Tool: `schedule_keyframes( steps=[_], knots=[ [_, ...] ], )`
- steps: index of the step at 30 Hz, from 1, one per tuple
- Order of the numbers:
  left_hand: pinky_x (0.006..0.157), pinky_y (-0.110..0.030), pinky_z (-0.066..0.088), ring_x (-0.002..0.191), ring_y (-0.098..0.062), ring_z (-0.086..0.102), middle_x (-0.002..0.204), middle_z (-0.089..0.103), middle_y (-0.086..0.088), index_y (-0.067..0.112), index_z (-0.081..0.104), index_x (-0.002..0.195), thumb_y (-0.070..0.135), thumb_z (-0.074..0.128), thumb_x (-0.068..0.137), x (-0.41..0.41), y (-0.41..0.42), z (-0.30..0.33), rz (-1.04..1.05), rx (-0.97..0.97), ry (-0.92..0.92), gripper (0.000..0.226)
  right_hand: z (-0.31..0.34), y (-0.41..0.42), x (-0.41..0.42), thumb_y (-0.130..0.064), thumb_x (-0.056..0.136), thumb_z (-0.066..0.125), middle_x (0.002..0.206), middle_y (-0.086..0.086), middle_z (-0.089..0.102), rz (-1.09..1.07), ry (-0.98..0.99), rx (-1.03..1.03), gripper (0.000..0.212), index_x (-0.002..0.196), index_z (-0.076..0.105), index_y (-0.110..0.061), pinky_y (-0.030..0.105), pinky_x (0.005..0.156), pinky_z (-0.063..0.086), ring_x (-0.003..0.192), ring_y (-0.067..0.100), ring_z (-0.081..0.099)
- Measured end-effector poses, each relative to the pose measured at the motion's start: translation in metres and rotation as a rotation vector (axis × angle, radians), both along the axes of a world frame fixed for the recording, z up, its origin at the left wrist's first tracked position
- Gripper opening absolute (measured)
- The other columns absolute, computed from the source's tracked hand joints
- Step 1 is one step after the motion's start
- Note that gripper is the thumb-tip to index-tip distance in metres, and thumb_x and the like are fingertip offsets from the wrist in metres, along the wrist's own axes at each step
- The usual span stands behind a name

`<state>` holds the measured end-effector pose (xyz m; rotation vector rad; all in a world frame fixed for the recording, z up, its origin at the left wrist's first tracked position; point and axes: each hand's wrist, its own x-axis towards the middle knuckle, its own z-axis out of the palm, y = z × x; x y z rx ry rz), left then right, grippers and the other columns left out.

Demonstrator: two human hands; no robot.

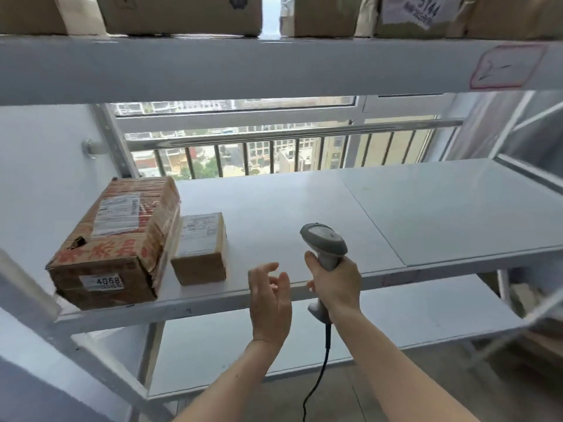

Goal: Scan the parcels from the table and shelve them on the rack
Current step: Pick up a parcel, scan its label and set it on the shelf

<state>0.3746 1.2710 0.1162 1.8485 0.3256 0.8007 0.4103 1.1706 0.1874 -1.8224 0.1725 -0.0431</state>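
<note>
- A large cardboard parcel with red printing lies at the left end of the rack's middle shelf. A shipping label is on its top, and a small sticker reading 4068 is on its near face, which reaches the shelf's front edge.
- Just to its right sits a small brown parcel, touching or nearly touching the large one, with a white label on its top.
- The left hand hovers in front of the shelf edge, right of the small parcel and apart from it. Its fingers are loosely spread and slightly bent, and it holds nothing.
- The right hand is close beside the left, with its fingers and thumb wrapped around the handle of a grey barcode scanner. The scanner's head rises above the fist over the shelf, and its dark cable hangs down from the base of the handle.
- To the right, the shelf surface is bare white board with a seam across it.
- Above, the upper shelf carries a row of cardboard boxes; one at the right has a label with the number 5144.
- Behind the rack, a window with a railing looks out on buildings.
</note>
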Motion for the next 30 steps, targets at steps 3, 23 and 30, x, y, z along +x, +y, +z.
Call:
schedule_keyframes(
  steps=[3,23,30],
  knots=[
    [0.069,-0.005,0.044,0.091,0.004,0.055,0.108,0.049,0.002,0.013,0.054,0.112,0.013,0.057,0.1,0.016,-0.04,-0.006,-0.141,0.027,0.001,0.012,0.0,-0.048,-0.001,-0.035,0.088,0.074,0.064,-0.002,0.071,-0.116,0.008,0.015,0.019,0.082,0.063,-0.021,0.031,0.065,0.058,0.053,0.014,0.07],
    [0.083,-0.042,0.053,0.087,-0.012,0.061,0.117,0.05,0.008,0.026,0.049,0.117,0.039,0.049,0.101,0.053,-0.408,-0.016,-1.024,0.351,0.242,0.021,-0.02,-0.425,-0.081,-0.031,0.085,0.077,0.057,0.007,0.07,-0.916,0.081,0.04,0.024,0.082,0.068,-0.009,0.033,0.058,0.059,0.046,0.014,0.067],
    [0.082,-0.041,0.053,0.099,-0.021,0.062,0.127,0.05,0.005,0.022,0.05,0.126,0.041,0.046,0.103,0.043,-0.582,-0.019,-1.165,0.579,0.235,0.03,-0.027,-0.589,-0.133,-0.032,0.086,0.074,0.06,0.002,0.07,-1.056,0.098,0.023,0.023,0.081,0.065,-0.012,0.043,0.069,0.062,0.05,0.014,0.069]
  ],
)
